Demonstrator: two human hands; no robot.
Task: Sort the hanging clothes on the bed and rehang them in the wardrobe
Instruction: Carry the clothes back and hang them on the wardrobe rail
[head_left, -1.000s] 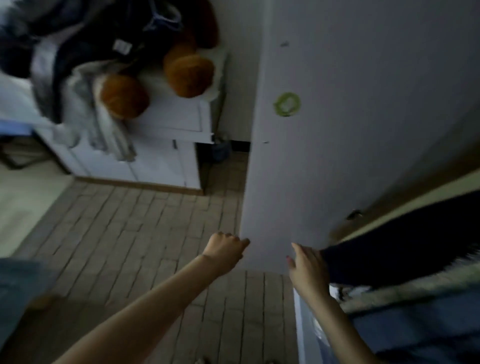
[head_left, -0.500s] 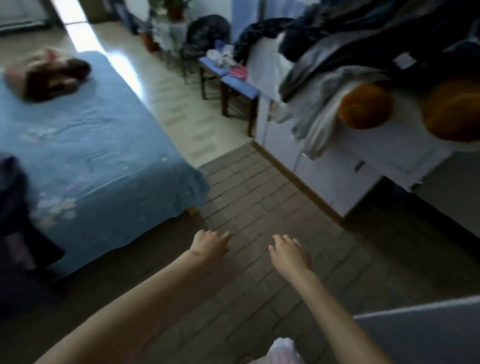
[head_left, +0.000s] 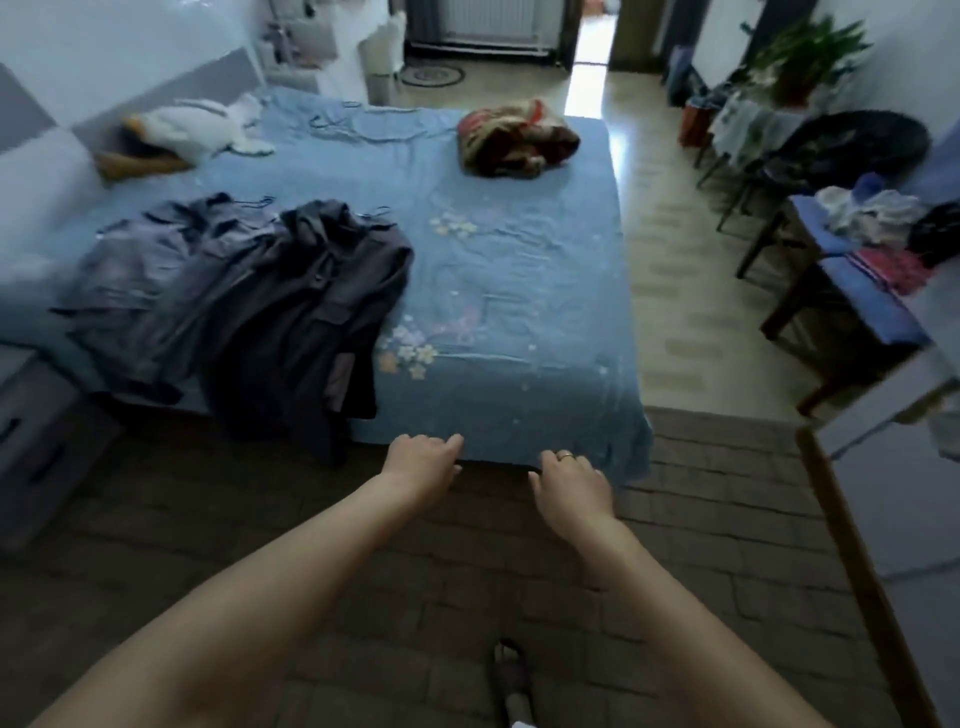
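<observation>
Loosely curled fingers (head_left: 451, 442) of the left hand (head_left: 422, 462) hold nothing at lower centre of the frame; the right hand (head_left: 570, 480), a ring (head_left: 565, 457) on one finger, is likewise relaxed and empty. Both hover at the near edge of the bed (head_left: 519, 291), whether touching the cover cannot be told.

The clothes (head_left: 244, 291), dark jackets or shirts, lie heaped at left of centre, the nearest spilling over the bed's edge towards the floor (head_left: 260, 545). Thin hanger hooks (head_left: 375, 212) show at the far end of the heap.

The garments look soft and limp, probably moderately heavy, and likely to slide off if lifted by the cloth. The hooks or shoulders seem the surest hold.

A crumpled blanket (head_left: 517, 137) and a white plush toy (head_left: 192, 127) lie at the upper part of the frame.
</observation>
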